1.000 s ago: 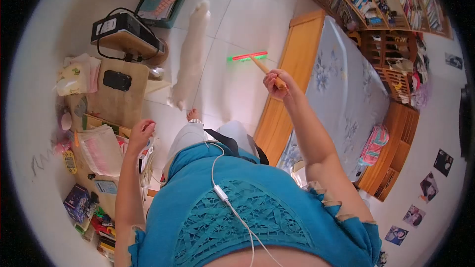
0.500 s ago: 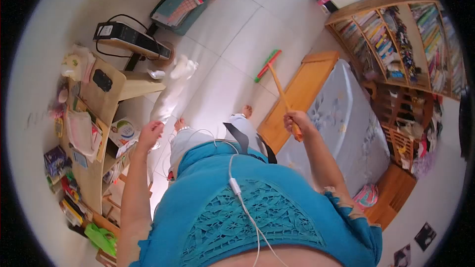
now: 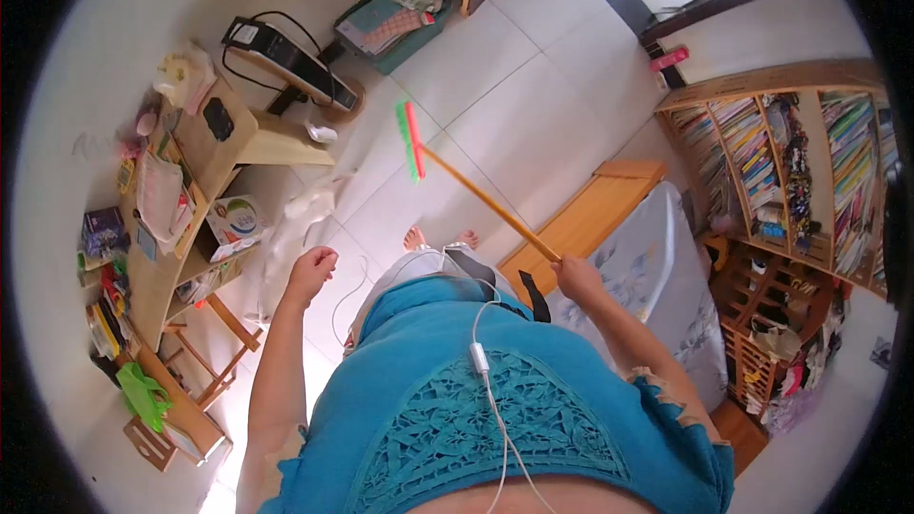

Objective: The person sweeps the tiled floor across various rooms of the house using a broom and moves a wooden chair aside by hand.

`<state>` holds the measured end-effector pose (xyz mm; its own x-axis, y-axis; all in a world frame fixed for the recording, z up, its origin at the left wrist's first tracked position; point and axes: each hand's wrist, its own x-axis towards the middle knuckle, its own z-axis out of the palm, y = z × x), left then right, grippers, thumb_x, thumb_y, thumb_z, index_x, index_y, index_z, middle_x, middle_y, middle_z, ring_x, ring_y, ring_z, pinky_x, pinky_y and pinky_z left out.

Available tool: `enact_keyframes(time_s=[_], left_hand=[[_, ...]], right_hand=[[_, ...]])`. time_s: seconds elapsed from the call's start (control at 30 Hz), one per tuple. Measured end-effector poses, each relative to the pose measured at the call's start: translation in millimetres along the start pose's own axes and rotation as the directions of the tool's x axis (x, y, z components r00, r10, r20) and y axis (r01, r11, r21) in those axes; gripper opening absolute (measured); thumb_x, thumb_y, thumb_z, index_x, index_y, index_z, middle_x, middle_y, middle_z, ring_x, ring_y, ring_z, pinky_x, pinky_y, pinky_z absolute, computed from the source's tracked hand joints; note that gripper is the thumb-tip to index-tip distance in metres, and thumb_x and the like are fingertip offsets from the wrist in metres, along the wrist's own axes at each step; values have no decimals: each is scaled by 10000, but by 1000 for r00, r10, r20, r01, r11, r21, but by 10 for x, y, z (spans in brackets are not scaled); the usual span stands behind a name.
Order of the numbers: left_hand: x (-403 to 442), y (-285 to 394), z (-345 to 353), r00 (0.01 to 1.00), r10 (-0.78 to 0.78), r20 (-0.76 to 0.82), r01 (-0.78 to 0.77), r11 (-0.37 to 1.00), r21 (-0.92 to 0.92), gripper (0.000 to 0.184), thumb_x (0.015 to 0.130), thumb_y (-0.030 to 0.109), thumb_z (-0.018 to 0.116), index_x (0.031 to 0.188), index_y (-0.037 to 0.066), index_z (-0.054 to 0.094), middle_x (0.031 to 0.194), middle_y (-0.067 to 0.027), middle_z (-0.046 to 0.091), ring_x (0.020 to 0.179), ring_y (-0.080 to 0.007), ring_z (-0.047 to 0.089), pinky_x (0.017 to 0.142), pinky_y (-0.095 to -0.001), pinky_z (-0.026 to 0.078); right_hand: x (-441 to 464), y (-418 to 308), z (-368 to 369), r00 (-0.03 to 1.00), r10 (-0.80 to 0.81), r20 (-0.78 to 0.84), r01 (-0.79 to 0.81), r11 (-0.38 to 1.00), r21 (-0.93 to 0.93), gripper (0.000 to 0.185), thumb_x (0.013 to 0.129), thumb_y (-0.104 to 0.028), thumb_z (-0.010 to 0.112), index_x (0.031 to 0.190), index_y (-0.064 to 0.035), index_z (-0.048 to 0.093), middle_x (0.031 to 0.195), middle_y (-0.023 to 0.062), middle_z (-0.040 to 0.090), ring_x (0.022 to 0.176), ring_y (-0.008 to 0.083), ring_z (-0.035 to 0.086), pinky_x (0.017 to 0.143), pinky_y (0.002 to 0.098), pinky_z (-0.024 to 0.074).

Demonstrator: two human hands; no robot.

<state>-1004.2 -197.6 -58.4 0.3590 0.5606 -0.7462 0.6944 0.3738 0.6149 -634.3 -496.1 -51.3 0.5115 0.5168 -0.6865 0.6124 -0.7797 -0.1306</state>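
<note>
My right hand (image 3: 578,280) is wrapped round the end of the wooden handle of a long-handled floor brush (image 3: 490,205). The brush slants away to the upper left; its red head with green bristles (image 3: 410,141) is over the white tiles beyond my feet. Whether the bristles touch the floor I cannot tell. At my left side, my left hand (image 3: 312,274) hangs with its fingers curled in, and nothing shows in it. A pale, crumpled-looking thing (image 3: 312,200) lies past that hand, too washed out by light to name.
To the left stands a wooden desk (image 3: 243,143) with papers and a folding wooden stool (image 3: 205,362). A computer tower (image 3: 290,62) and a teal box (image 3: 381,33) are farther off. On the right are a bed (image 3: 643,295) with a wooden end board (image 3: 581,214) and a bookcase (image 3: 738,100).
The brush head has swung left across the floor, and its handle now slants the other way. My right hand has turned with it. My view has shifted, showing more of the far floor.
</note>
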Motion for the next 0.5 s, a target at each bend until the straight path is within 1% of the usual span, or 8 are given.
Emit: enact_keyframes(time_s=[0.07,0.13,0.2,0.27,0.37,0.47,0.5], left_hand=[[8,-94,17,1000,4,9,-4,999,-37,184,774,180,521,849,14,547,696,-29,530,602,-97,481,536,-219,404],[-10,-146,-2,1000,3,8,-3,998,-64,184,775,182,521,844,13,547,691,-29,530,595,-98,479,535,-219,405],[-33,-209,-91,1000,-11,-7,11,998,-57,184,774,180,519,845,13,547,689,-30,530,593,-98,479,534,-219,406],[-53,-325,-167,999,-32,-22,31,998,-56,182,773,177,517,846,13,546,687,-31,530,591,-98,479,532,-219,407],[-18,-463,-287,997,-49,-66,43,996,-77,183,769,176,512,841,12,549,682,-35,535,581,-100,483,529,-222,408],[3,-592,-334,994,-47,-95,39,995,-87,189,766,184,511,835,13,552,672,-38,536,567,-102,485,521,-224,409],[24,-644,-337,994,-54,-93,45,995,-93,197,763,189,511,839,11,553,672,-41,539,565,-102,491,516,-225,411]], right_hand=[[186,75,-9,997,-79,11,79,991,-110,250,776,-279,484,808,-39,547,802,184,571,760,356,541,646,443,421],[503,352,-23,997,-40,66,54,973,-225,246,780,-267,472,824,-40,555,797,171,577,778,350,543,659,442,421],[487,364,-519,998,3,69,16,961,-275,241,784,-256,466,843,-40,556,784,168,581,772,343,548,659,438,424],[549,499,-792,998,53,-28,-60,933,-356,244,792,-257,456,857,-44,557,792,175,579,784,344,546,670,432,426],[457,186,-1249,988,98,-122,-142,892,-429,247,798,-261,445,867,-52,556,807,179,578,774,347,545,668,427,429],[376,-99,-1375,997,7,-76,-46,853,-521,251,802,-273,436,853,-66,568,801,165,583,765,340,547,666,419,430],[372,-179,-1374,995,24,-93,-65,884,-463,248,800,-274,439,838,-69,573,791,159,584,759,337,549,662,417,431]])
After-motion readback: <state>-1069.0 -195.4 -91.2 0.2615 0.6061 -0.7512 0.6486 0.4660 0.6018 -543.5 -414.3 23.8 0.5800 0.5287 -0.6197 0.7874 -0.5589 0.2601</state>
